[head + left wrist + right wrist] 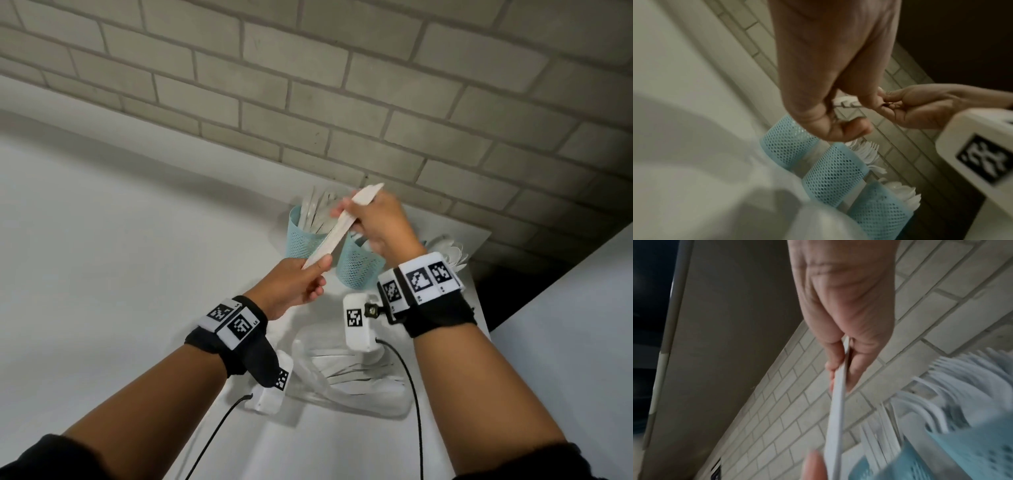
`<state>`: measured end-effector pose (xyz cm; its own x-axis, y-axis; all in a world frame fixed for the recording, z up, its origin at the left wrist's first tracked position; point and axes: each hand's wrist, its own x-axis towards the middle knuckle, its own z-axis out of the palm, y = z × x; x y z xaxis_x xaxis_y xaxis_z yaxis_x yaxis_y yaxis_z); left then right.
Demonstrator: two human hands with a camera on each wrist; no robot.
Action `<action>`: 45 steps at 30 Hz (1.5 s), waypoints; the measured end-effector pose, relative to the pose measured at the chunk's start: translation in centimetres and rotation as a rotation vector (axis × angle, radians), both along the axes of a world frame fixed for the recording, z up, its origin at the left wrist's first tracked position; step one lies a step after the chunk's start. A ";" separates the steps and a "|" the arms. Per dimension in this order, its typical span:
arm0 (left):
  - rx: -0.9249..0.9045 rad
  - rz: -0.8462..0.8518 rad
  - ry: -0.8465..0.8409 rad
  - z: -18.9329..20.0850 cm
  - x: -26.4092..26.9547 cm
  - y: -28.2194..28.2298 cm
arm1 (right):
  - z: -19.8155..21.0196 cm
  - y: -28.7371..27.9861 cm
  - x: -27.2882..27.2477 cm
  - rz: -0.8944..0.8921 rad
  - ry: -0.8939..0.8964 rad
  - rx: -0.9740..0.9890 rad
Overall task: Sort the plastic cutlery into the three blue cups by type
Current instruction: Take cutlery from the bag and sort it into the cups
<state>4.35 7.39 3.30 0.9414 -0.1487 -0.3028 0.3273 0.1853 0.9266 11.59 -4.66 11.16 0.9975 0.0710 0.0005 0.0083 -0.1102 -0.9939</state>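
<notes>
Spanning the gap above the left blue cup (303, 236) and middle blue cup (359, 265), a stack of white plastic knives (337, 229) is pinched at its lower end by the left hand (291, 284) and clamped at its upper end by the curled fingers of the right hand (380, 226).

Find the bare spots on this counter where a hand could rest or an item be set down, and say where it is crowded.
Free: the white counter left of the blue cups, out from the brick wall. Crowded: the right end, where the cups stand close together, and the clear tray of cutlery below both hands.
</notes>
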 end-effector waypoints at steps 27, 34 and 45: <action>1.061 -0.472 -0.308 -1.7 -1.1 -1.1 | -2.5 0.8 1.4 -0.044 -0.563 -0.689; 1.211 -0.571 -0.511 -1.6 -2.9 -4.8 | 0.3 -5.1 -3.9 0.471 0.141 -1.069; 1.420 -0.826 -0.452 -2.7 -4.2 -7.7 | -6.9 -10.6 -7.8 0.380 0.449 -1.376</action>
<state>0.12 -0.32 0.60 0.7998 -0.4740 -0.3683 -0.4107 -0.8796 0.2401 3.77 -15.31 4.23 0.8186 0.0097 -0.5743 -0.0191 -0.9988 -0.0441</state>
